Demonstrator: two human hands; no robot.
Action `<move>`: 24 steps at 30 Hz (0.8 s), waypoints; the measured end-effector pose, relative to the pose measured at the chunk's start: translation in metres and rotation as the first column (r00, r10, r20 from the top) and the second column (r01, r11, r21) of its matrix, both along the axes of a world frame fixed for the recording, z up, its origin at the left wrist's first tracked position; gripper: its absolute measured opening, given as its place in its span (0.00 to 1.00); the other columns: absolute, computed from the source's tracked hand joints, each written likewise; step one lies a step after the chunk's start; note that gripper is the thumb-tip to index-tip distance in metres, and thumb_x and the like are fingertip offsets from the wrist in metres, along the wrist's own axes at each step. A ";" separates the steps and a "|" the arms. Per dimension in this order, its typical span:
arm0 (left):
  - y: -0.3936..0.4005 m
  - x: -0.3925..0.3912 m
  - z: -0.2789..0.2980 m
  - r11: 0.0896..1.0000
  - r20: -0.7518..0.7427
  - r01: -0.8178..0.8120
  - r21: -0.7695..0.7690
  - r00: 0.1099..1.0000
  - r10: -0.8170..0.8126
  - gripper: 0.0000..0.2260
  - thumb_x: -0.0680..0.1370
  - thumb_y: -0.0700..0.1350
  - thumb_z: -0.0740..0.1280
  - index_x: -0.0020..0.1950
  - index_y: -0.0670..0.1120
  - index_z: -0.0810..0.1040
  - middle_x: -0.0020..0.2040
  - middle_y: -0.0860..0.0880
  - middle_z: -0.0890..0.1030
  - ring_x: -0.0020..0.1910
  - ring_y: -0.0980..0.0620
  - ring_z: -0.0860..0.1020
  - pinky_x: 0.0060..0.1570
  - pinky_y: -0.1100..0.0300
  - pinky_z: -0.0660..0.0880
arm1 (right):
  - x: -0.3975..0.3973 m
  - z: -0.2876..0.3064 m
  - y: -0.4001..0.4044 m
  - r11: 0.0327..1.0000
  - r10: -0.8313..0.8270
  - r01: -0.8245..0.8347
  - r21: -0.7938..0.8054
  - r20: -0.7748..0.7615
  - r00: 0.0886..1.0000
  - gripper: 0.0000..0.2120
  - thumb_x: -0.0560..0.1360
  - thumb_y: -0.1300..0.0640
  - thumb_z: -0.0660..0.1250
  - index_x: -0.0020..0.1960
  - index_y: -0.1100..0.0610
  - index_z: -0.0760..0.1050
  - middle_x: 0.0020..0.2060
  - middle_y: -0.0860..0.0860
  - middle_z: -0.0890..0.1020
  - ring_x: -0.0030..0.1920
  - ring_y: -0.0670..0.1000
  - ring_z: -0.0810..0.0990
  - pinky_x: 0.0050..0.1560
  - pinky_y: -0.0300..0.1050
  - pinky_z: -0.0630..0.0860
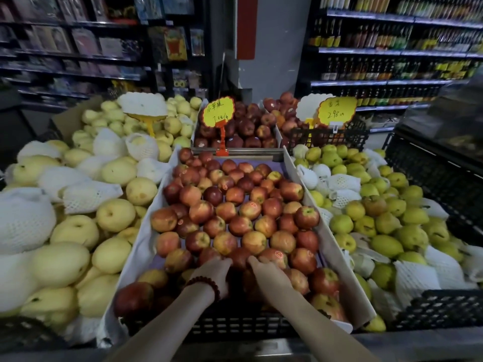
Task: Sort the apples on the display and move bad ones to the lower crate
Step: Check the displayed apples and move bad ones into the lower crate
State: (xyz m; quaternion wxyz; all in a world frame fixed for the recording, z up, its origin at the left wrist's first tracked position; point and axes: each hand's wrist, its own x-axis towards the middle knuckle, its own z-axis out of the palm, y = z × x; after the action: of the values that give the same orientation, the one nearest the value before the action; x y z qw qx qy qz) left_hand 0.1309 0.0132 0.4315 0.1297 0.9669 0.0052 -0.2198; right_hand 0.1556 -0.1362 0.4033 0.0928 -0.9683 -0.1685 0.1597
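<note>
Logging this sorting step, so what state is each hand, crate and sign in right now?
Left hand: fingers extended onto a dark red apple.
Right hand: fingers extended on the same apple.
Black plastic crate of red apples: full, paper-lined.
Yellow price sign on red clip: upright.
White foam fruit nets: some loose among the yellow pears.

Both hands, left hand (213,270) and right hand (269,271), touch red apples (239,256).

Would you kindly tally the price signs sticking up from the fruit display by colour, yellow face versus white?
Yellow signs: 2, one over the dark red apples and one at the right.
White signs: 2, one over the pale fruit and one beside the right yellow sign.
Total: 4
</note>
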 end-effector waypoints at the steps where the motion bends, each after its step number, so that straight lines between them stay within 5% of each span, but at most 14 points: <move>1: -0.001 0.000 0.000 1.000 0.006 0.001 0.001 1.000 -0.001 0.22 0.77 0.43 0.62 0.71 0.51 0.66 0.69 0.46 0.67 0.68 0.46 0.68 0.63 0.52 0.72 | -0.002 0.001 0.003 0.998 -0.009 0.011 -0.062 0.026 1.000 0.21 0.77 0.64 0.61 0.69 0.56 0.64 0.67 0.59 0.68 0.68 0.64 0.67 0.64 0.55 0.70; 5: -0.001 -0.007 0.007 0.998 0.076 -0.022 -0.065 0.997 0.027 0.20 0.76 0.43 0.61 0.69 0.50 0.68 0.67 0.46 0.69 0.65 0.46 0.70 0.60 0.54 0.73 | -0.013 0.013 0.007 0.990 -0.033 0.047 -0.134 0.104 0.994 0.28 0.76 0.52 0.68 0.72 0.54 0.62 0.72 0.59 0.60 0.71 0.66 0.58 0.69 0.59 0.62; 8: -0.004 -0.018 0.025 0.969 0.221 -0.067 -0.236 0.968 0.121 0.08 0.77 0.47 0.62 0.55 0.50 0.75 0.55 0.47 0.77 0.52 0.49 0.76 0.50 0.58 0.76 | -0.018 0.039 -0.001 0.981 -0.119 0.096 0.171 0.130 0.984 0.29 0.74 0.48 0.66 0.72 0.51 0.61 0.67 0.58 0.66 0.67 0.64 0.66 0.63 0.55 0.70; 11: -0.005 -0.036 0.048 0.908 0.412 -0.071 -0.413 0.875 0.256 0.03 0.77 0.50 0.65 0.47 0.52 0.76 0.37 0.54 0.77 0.35 0.60 0.76 0.31 0.71 0.70 | -0.030 0.075 -0.013 0.793 -0.253 0.093 0.603 0.186 0.949 0.19 0.73 0.49 0.70 0.61 0.54 0.72 0.49 0.53 0.77 0.50 0.50 0.77 0.46 0.38 0.71; 14: -0.009 -0.063 0.061 0.788 0.441 -0.057 -0.614 0.803 0.402 0.04 0.76 0.47 0.67 0.48 0.56 0.76 0.37 0.58 0.79 0.34 0.67 0.76 0.34 0.78 0.69 | -0.053 0.093 -0.025 0.559 -0.275 0.098 0.823 0.072 0.959 0.09 0.73 0.56 0.72 0.51 0.54 0.77 0.36 0.46 0.79 0.33 0.39 0.77 0.36 0.30 0.71; 17: -0.014 -0.090 0.053 0.634 0.364 -0.051 -0.772 0.782 0.506 0.04 0.76 0.45 0.68 0.49 0.53 0.80 0.43 0.55 0.82 0.39 0.69 0.77 0.37 0.79 0.70 | -0.079 0.080 -0.033 0.394 -0.270 0.052 0.918 0.061 0.961 0.04 0.73 0.57 0.71 0.47 0.51 0.78 0.34 0.47 0.80 0.34 0.42 0.79 0.41 0.44 0.78; 20: -0.022 -0.119 0.040 0.508 0.315 -0.008 -0.862 0.775 0.547 0.05 0.76 0.43 0.68 0.50 0.50 0.81 0.45 0.51 0.83 0.40 0.66 0.79 0.38 0.77 0.72 | -0.107 0.060 -0.037 0.295 -0.264 -0.022 0.955 0.104 0.959 0.02 0.75 0.57 0.70 0.47 0.52 0.79 0.38 0.58 0.81 0.40 0.60 0.80 0.42 0.56 0.78; 24: -0.031 -0.163 0.001 0.330 0.211 0.031 -0.943 0.824 0.525 0.05 0.75 0.42 0.68 0.44 0.49 0.83 0.45 0.45 0.84 0.40 0.60 0.82 0.40 0.68 0.78 | -0.148 0.015 -0.046 0.215 -0.168 -0.083 0.973 0.121 0.978 0.00 0.75 0.60 0.69 0.46 0.57 0.79 0.36 0.62 0.80 0.34 0.53 0.77 0.35 0.43 0.76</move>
State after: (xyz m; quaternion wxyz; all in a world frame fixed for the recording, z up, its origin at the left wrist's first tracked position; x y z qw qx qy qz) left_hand -0.0322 -0.0173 0.4329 0.6750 0.7324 0.0031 0.0888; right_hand 0.0076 -0.1825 0.4179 0.6651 -0.7111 -0.2129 -0.0816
